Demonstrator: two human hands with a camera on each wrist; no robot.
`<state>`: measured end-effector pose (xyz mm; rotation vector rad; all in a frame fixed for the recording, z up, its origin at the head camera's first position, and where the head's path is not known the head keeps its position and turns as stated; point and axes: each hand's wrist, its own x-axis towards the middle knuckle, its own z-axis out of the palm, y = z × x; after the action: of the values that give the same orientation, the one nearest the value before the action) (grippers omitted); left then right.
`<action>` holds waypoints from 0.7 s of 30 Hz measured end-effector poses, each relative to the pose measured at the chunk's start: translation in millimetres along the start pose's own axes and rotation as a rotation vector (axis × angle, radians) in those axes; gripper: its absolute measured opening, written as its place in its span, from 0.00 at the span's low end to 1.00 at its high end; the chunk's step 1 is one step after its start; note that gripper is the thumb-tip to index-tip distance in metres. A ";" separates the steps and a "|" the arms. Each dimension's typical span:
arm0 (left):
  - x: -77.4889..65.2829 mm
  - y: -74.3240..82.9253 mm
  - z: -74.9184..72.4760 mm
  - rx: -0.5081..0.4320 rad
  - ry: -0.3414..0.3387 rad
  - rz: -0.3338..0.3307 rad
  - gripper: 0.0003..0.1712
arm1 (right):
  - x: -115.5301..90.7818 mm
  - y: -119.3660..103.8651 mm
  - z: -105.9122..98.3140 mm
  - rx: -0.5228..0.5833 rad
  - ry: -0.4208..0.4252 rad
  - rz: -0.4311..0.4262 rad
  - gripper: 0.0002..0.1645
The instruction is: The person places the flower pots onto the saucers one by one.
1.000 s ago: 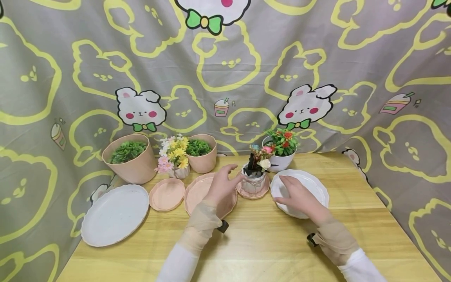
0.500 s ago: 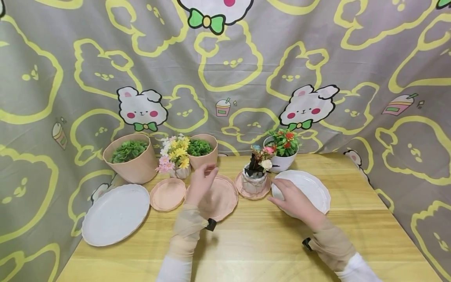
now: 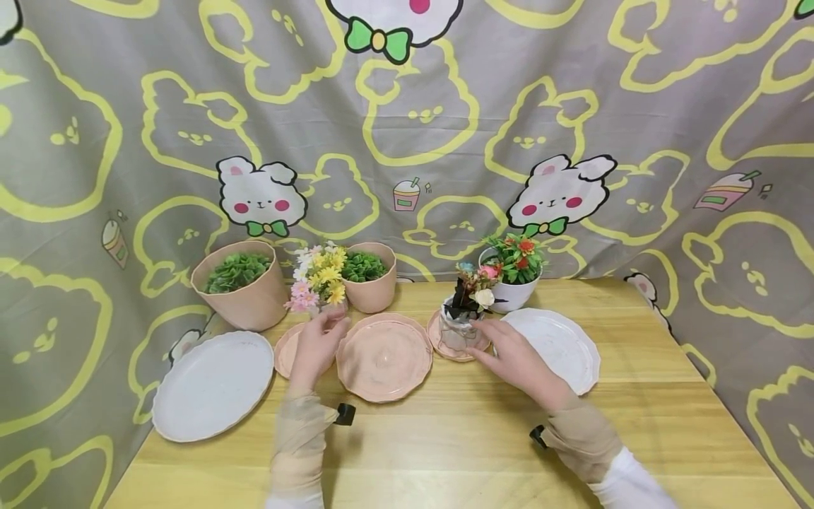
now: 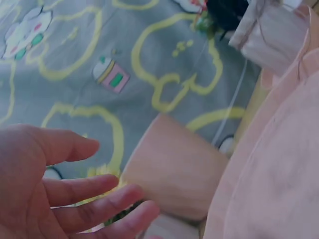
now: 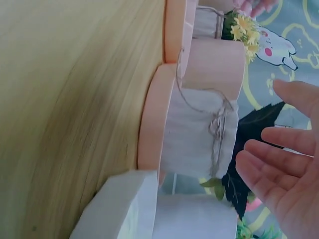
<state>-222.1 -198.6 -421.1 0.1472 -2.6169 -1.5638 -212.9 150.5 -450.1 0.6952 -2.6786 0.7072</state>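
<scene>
My left hand [image 3: 318, 346] is over the small pink saucer [image 3: 287, 348], its fingertips close in front of the small pot of yellow, white and pink flowers [image 3: 323, 277]. The left wrist view shows its fingers spread, with nothing held. To the right, my right hand [image 3: 518, 359] reaches up beside a cloth-wrapped flower pot [image 3: 456, 339] tied with twine. That pot stands on another small pink saucer [image 5: 154, 124]. In the right wrist view, the right fingers are loosely extended beside the pot's dark leaves [image 5: 254, 124], with nothing in them.
Between the hands lies a larger pink saucer [image 3: 384, 360]. White saucers lie at the left [image 3: 213, 387] and right [image 3: 566, 350]. Two pink pots of greenery [image 3: 244, 297] and a white pot with red flowers [image 3: 516, 288] stand along the back, against a patterned curtain [image 3: 432, 106].
My left hand has moved left, from over the larger pink saucer to the yellow-flowered pot. My right hand has shifted left off the white saucer, closer to the wrapped pot.
</scene>
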 end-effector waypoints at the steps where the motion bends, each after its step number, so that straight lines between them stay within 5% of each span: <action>1: -2.3 -2.5 -2.8 -0.001 -0.007 -0.015 0.25 | 1.2 -1.6 0.7 0.010 0.003 -0.003 0.32; 11: -10.2 -32.0 -23.3 0.000 -0.135 -0.178 0.20 | 18.8 -21.1 10.3 0.150 0.046 -0.006 0.26; 16: -10.5 -40.9 -25.6 0.020 -0.230 -0.264 0.24 | 29.6 -32.8 18.8 0.206 0.080 -0.023 0.24; 21: -9.1 -48.0 -20.0 0.017 -0.252 -0.292 0.25 | 37.0 -43.0 29.5 0.235 0.098 -0.017 0.22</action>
<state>-208.9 -237.5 -454.2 0.3715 -2.9117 -1.7518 -226.2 88.2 -444.1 0.7189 -2.5221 1.0351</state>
